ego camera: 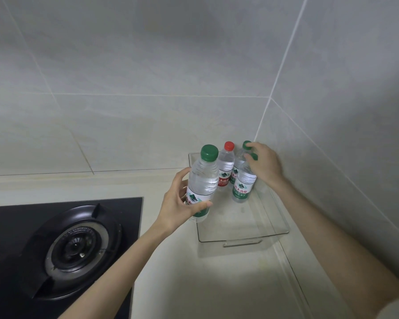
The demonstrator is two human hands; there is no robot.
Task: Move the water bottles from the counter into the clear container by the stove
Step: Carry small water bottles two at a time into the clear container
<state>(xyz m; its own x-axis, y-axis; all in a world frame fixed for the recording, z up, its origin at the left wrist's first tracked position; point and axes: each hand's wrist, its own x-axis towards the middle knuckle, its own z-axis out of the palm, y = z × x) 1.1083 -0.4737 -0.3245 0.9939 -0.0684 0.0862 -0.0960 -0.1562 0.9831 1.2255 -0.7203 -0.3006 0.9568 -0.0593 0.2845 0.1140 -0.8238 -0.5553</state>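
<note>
A clear rectangular container [258, 233] sits on the counter in the corner, right of the stove. Inside it, at the far end, stand a red-capped bottle [226, 166] and two green-capped bottles [244, 183], one behind the other. My right hand [264, 163] grips the neck and cap of the nearer green-capped one, which stands upright in the container. My left hand [177, 201] holds a fourth, green-capped bottle [203, 180] by its label, upright at the container's left rim; whether it touches the counter I cannot tell.
A black gas stove [62, 245] with a round burner fills the lower left. Tiled walls meet in a corner just behind and to the right of the container. Pale counter [194, 284] stretches toward me in front of the container.
</note>
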